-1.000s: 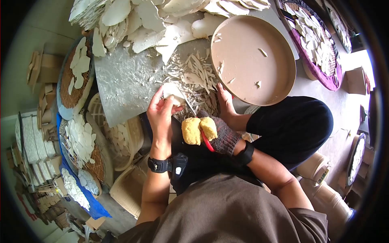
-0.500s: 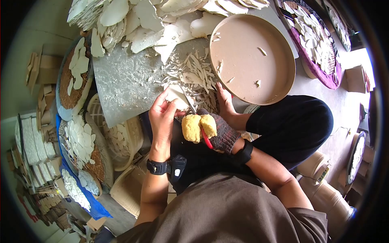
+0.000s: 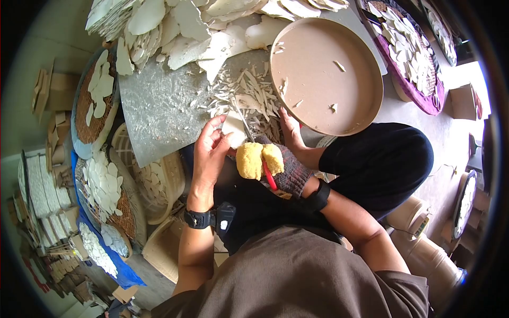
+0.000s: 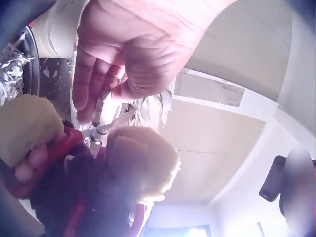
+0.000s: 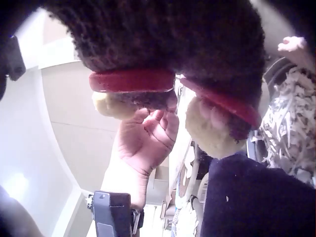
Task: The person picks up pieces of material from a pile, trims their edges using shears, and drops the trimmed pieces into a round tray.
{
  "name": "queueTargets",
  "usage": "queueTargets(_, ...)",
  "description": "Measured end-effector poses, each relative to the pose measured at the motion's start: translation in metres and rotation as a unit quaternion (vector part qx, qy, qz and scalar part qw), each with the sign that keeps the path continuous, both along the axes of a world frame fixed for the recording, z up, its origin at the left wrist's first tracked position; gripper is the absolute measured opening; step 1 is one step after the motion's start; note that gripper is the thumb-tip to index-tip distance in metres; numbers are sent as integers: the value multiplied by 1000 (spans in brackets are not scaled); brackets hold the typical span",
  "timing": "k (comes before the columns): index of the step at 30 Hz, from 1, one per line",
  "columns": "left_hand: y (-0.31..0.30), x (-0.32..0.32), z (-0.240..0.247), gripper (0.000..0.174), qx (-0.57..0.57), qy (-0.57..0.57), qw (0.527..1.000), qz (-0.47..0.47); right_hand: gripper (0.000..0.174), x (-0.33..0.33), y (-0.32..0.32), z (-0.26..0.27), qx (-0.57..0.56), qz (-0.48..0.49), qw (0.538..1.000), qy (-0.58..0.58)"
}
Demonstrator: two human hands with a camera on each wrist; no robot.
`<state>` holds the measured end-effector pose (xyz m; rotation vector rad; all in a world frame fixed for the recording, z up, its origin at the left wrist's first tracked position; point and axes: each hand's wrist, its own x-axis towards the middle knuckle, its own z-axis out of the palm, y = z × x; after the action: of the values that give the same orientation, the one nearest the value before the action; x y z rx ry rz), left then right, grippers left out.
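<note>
1. We grip a flat white piece (image 3: 233,127) in the left hand (image 3: 209,148), with the thumb and fingers pinching its edge.
2. We hold scissors (image 3: 269,177) in the gloved right hand (image 3: 289,168); its fingers curl round the red handles, which are wrapped in yellow padding (image 3: 249,160).
3. We locate the white piece between the two hands, over the near edge of the grey sheet (image 3: 154,100), with the scissor blades at its side toward the right hand.
4. We find narrow offcuts (image 3: 249,85) heaped on the grey sheet, just beyond the white piece.
5. We note a round brown tray (image 3: 326,79) to the right of the offcuts, bearing a few slivers; a bare foot (image 3: 290,130) lies near its rim.
6. We see larger white sheets (image 3: 185,26) piled at the far side of the grey sheet.
</note>
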<state>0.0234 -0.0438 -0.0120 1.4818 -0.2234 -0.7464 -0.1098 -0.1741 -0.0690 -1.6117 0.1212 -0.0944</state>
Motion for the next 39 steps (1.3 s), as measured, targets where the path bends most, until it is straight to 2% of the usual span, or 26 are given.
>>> queueTargets(3, 0, 1, -2, 42, -24, -10, 999, 25, 30, -2, -3, -2, 27, 5, 1000, 3)
queueTargets(6, -8, -10, -8, 47, -21, -45, 986, 158, 28, -2, -2, 12, 91, -13, 996, 5)
queueTargets(8, -7, -9, -16, 45, -37, -42, 976, 210, 28, 0, 2, 9, 116, -16, 993, 15)
queueTargets(9, -6, -7, -22, 45, -51, -40, 970, 234, 31, -1, -1, 8, -5, -1, 1000, -13)
queueTargets(12, 0, 5, -29, 41, -68, -46, 951, 299, 32, -6, 5, 4, -11, 33, 998, 52)
queueTargets(13, 4, 10, -32, 40, -71, -47, 947, 309, 30, -6, 7, 9, -64, 48, 996, 45)
queueTargets(14, 8, 14, -33, 39, -74, -47, 945, 316, 28, -5, 9, 7, -54, 52, 997, 33)
queueTargets(16, 9, 15, -26, 35, -76, -40, 956, 280, 25, -4, 11, -2, -38, 56, 998, 13)
queueTargets(18, 7, 10, -19, 36, -78, -24, 967, 240, 22, -2, 16, -5, 29, 17, 999, 5)
queueTargets(19, 7, 8, -19, 35, -83, -11, 975, 206, 22, 0, 15, -3, 27, 14, 999, 11)
queueTargets(22, 3, 3, -15, 37, -64, -2, 979, 193, 28, 4, 8, 7, -7, 34, 999, 21)
queueTargets(23, 6, 4, -16, 44, -44, -9, 985, 166, 29, 3, 8, 3, -1, 39, 999, 30)
queueTargets(27, 4, 4, -24, 43, -51, -14, 982, 180, 30, 0, 10, 6, 1, 36, 999, 18)
queueTargets(29, 3, 6, -25, 42, -37, -17, 983, 180, 31, -3, 10, 3, 48, 56, 996, 52)
queueTargets(35, 7, 9, -31, 39, -14, -15, 993, 118, 26, -2, 15, -1, -8, 24, 999, 33)
queueTargets(39, 3, 7, -30, 35, -28, -1, 989, 147, 28, -5, 12, 0, -77, 21, 997, 25)
